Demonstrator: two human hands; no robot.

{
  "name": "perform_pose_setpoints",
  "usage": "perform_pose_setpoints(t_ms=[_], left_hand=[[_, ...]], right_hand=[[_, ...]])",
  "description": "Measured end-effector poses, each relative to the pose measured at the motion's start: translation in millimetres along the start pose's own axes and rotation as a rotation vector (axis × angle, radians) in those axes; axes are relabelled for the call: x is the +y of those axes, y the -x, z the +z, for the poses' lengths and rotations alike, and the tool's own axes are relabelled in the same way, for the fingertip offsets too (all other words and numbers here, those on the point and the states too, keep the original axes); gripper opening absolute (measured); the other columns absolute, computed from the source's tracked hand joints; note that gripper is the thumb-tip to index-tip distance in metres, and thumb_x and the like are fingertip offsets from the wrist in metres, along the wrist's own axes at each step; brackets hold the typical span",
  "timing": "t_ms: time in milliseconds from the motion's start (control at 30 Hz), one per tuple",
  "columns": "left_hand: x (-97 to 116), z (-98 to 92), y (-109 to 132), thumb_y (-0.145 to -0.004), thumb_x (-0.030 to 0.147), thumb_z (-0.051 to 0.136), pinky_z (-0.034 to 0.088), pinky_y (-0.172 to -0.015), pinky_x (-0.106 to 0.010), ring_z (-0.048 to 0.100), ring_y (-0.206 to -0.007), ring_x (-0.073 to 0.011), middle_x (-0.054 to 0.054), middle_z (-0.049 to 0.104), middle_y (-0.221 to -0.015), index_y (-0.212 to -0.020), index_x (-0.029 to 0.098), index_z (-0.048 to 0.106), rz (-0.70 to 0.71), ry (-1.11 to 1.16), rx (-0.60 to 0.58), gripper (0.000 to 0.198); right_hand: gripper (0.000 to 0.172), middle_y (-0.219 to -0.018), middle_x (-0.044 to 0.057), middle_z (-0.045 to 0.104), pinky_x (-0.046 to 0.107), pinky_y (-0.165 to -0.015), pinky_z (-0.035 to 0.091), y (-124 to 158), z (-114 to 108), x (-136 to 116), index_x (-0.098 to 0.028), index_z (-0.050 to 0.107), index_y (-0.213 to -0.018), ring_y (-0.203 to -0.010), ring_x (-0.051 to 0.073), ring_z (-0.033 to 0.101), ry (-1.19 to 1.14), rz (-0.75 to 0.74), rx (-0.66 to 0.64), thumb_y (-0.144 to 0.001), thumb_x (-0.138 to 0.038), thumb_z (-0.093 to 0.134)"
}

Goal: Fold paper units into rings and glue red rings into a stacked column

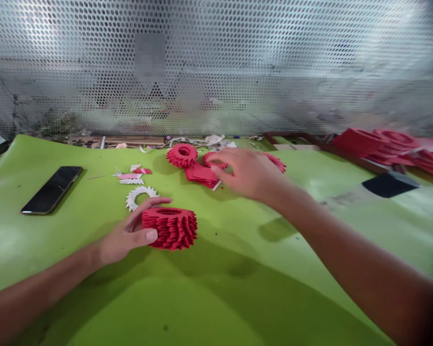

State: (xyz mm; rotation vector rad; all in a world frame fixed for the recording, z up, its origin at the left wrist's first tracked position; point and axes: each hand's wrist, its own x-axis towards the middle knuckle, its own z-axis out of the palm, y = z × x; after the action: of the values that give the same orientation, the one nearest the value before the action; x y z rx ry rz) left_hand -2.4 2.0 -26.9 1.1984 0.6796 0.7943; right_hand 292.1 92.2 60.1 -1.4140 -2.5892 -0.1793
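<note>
My left hand (pixel 124 238) is closed on a thick red spiky ring (pixel 171 235) that looks built of folded paper pieces, thumb on its near side. Behind that hand lies a thin white spiky ring (pixel 132 199), partly covered by my fingers. Farther back, my right hand (pixel 248 173) hovers over red pieces with thumb and forefinger apart. Just beyond its fingertips is a red ring (pixel 211 157), partly hidden. Beside it are a small stack of flat red pieces (pixel 200 175) and another red ring (pixel 183 154). One more red ring (pixel 277 162) shows behind my right hand.
A black phone (pixel 52 190) lies on the green sheet (pixel 202 298) at left, near white and pink scraps (pixel 130 178). A dark-ended object (pixel 389 185) and more red rings (pixel 378 144) are at right. A perforated metal panel (pixel 216 62) stands behind.
</note>
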Motion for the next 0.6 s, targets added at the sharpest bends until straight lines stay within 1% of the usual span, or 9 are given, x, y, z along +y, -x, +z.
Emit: perform_pose_setpoints(t_ms=[33, 100, 133, 167, 233, 300, 400, 500, 600], left_hand=[[-2, -0.2, 0, -0.078, 0.06, 0.082, 0.056, -0.104, -0.054, 0.062, -0.131, -0.0425, -0.02, 0.059, -0.147, -0.148, 0.025, 0.048, 0.006, 0.018, -0.005, 0.085], [-3, -0.4, 1, -0.078, 0.061, 0.082, 0.055, -0.106, -0.054, 0.06, -0.134, -0.0427, -0.019, 0.056, -0.151, -0.15, 0.026, 0.046, 0.01, 0.058, -0.025, 0.088], [-3, -0.4, 1, -0.078, 0.061, 0.081, 0.053, -0.108, -0.055, 0.058, -0.136, -0.0431, -0.018, 0.054, -0.153, -0.153, 0.026, 0.044, 0.007, 0.083, -0.037, 0.09], [-2, -0.3, 1, -0.079, 0.061, 0.08, 0.051, -0.11, -0.056, 0.055, -0.138, -0.0435, -0.018, 0.053, -0.155, -0.155, 0.026, 0.041, 0.001, 0.109, -0.052, 0.092], [-1, -0.3, 0, -0.08, 0.061, 0.078, 0.045, -0.116, -0.058, 0.052, -0.141, -0.0435, -0.017, 0.053, -0.156, -0.158, 0.025, 0.037, -0.004, 0.158, -0.08, 0.096], [1, -0.1, -1, -0.079, 0.06, 0.078, 0.04, -0.12, -0.059, 0.051, -0.143, -0.0431, -0.017, 0.054, -0.155, -0.159, 0.024, 0.036, -0.002, 0.195, -0.101, 0.098], [2, 0.7, -3, -0.079, 0.059, 0.079, 0.036, -0.122, -0.06, 0.051, -0.143, -0.0429, -0.017, 0.054, -0.155, -0.159, 0.023, 0.036, 0.001, 0.224, -0.12, 0.098], [1, 0.7, -3, -0.08, 0.057, 0.079, 0.037, -0.122, -0.06, 0.049, -0.144, -0.0431, -0.018, 0.053, -0.156, -0.159, 0.022, 0.037, 0.003, 0.233, -0.142, 0.096], [-1, -1.4, -1, -0.082, 0.054, 0.079, 0.039, -0.12, -0.057, 0.047, -0.146, -0.0425, -0.015, 0.053, -0.156, -0.157, 0.023, 0.039, 0.006, 0.235, -0.175, 0.09]], right_hand=[[0.033, -0.117, 0.012, 0.074, 0.042, -0.082, 0.059, 16, 1, -11, -0.017, 0.068, -0.123, -0.099, 0.025, 0.071, -0.169, -0.06, 0.1, -0.106, -0.034, 0.046], [0.03, -0.108, 0.009, 0.075, 0.037, -0.075, 0.061, 46, 10, -32, -0.018, 0.064, -0.124, -0.091, 0.021, 0.072, -0.455, -0.261, 0.249, -0.103, -0.035, 0.052], [0.028, -0.103, 0.008, 0.075, 0.035, -0.073, 0.061, 60, 16, -42, -0.018, 0.063, -0.125, -0.087, 0.02, 0.071, -0.54, -0.314, 0.301, -0.101, -0.03, 0.055], [0.024, -0.095, 0.005, 0.074, 0.031, -0.066, 0.06, 70, 23, -51, -0.019, 0.063, -0.121, -0.079, 0.017, 0.07, -0.611, -0.353, 0.419, -0.099, -0.024, 0.056], [0.024, -0.092, 0.003, 0.075, 0.028, -0.062, 0.058, 84, 34, -62, -0.019, 0.064, -0.116, -0.074, 0.015, 0.068, -0.632, -0.423, 0.541, -0.093, -0.012, 0.06], [0.028, -0.097, 0.006, 0.076, 0.027, -0.062, 0.057, 89, 39, -68, -0.016, 0.066, -0.116, -0.075, 0.014, 0.069, -0.644, -0.476, 0.57, -0.091, -0.006, 0.059], [0.033, -0.097, 0.008, 0.076, 0.026, -0.057, 0.054, 87, 40, -71, -0.01, 0.067, -0.12, -0.07, 0.013, 0.066, -0.666, -0.527, 0.545, -0.09, -0.005, 0.056], [0.033, -0.092, 0.007, 0.074, 0.026, -0.051, 0.049, 86, 38, -73, -0.009, 0.068, -0.117, -0.062, 0.011, 0.061, -0.639, -0.539, 0.521, -0.088, -0.004, 0.055], [0.031, -0.093, 0.006, 0.074, 0.026, -0.051, 0.049, 88, 37, -75, -0.01, 0.069, -0.114, -0.061, 0.011, 0.06, -0.615, -0.52, 0.495, -0.087, -0.004, 0.056]])
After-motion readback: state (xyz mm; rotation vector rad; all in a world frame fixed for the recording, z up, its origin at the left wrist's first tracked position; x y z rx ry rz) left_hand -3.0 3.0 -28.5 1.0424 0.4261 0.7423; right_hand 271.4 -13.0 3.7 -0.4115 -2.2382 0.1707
